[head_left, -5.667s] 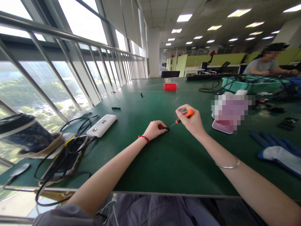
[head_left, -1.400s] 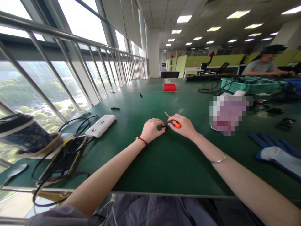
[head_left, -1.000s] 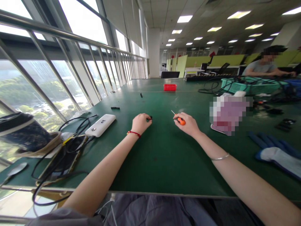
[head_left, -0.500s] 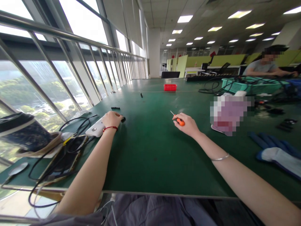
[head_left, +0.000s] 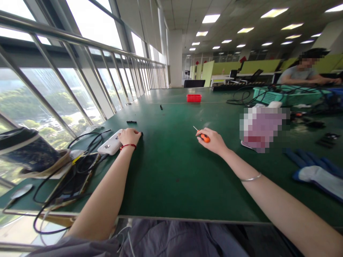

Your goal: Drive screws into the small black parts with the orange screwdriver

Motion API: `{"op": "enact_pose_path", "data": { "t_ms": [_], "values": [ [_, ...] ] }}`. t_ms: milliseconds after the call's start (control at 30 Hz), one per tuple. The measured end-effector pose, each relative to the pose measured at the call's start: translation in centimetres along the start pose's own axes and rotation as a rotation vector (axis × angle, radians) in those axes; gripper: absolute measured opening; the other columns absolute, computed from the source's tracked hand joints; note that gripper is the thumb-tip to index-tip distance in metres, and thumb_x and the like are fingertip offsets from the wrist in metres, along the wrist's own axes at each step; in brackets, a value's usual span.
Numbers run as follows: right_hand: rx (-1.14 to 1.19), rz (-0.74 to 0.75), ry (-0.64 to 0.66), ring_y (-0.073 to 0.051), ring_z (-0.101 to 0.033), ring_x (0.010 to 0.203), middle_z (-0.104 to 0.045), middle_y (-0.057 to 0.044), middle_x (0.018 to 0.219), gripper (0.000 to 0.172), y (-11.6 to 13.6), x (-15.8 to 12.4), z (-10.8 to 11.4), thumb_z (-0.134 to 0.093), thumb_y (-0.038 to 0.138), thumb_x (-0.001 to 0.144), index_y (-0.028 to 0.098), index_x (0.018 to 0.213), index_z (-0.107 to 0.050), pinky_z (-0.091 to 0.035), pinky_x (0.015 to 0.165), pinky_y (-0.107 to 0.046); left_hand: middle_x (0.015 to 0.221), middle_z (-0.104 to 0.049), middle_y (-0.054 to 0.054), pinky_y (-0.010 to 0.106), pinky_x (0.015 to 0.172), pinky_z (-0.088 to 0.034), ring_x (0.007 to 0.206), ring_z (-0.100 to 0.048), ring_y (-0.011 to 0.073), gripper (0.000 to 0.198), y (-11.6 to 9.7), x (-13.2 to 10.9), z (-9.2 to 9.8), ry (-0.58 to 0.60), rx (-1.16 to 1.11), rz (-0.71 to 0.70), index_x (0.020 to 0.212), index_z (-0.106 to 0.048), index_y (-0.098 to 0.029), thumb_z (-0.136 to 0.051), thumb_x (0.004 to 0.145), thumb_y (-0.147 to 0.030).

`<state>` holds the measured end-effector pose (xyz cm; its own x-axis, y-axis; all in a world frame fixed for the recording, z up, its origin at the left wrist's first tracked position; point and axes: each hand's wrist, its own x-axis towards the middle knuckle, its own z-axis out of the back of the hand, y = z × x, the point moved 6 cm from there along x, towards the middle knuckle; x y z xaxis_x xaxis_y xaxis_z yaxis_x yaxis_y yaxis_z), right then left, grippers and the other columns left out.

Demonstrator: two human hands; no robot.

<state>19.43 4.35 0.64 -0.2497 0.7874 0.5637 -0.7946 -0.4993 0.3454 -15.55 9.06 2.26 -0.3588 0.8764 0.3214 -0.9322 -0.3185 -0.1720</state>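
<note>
Wrapped in the fingers of my right hand (head_left: 214, 140) is a small screwdriver (head_left: 205, 138) with an orange and black handle, its thin shaft tilted up and to the left. My left hand (head_left: 129, 136) rests low over the left part of the green table (head_left: 171, 171), fingers closed at the tip on a small black part (head_left: 142, 134), mostly hidden by them. Partly under that hand lies a white plastic device (head_left: 110, 144) with rounded edges. Just beyond it is a short black strip (head_left: 131, 122).
A red basket (head_left: 194, 98) stands toward the back, with a small black piece (head_left: 161, 107) to its left. On the left are black cables (head_left: 92, 146) and a cup (head_left: 29, 150). At right lie a glove (head_left: 316, 175) and a teal basket (head_left: 289, 96); a person (head_left: 308, 69) sits beyond.
My left hand has shifted slightly to the right, with its fingertips now covering more of the small black part. The right hand and screwdriver have hardly moved.
</note>
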Motion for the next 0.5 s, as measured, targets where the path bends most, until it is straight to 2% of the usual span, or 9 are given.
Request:
{"op": "enact_pose_path", "data": {
  "t_ms": [500],
  "values": [
    [-0.005,0.001,0.003,-0.015,-0.06,0.074,-0.064,0.0,0.089,0.013,0.06,-0.03,-0.07,-0.054,0.033,0.079,0.025,0.085,-0.063,-0.042,0.06,-0.026,0.103,-0.067,0.011,0.043,0.091,-0.033,0.109,-0.048,0.0329,0.037,-0.2,0.01,-0.33,0.0,0.063,-0.031,0.096,-0.072,-0.021,-0.051,0.075,-0.043]
  ]
}}
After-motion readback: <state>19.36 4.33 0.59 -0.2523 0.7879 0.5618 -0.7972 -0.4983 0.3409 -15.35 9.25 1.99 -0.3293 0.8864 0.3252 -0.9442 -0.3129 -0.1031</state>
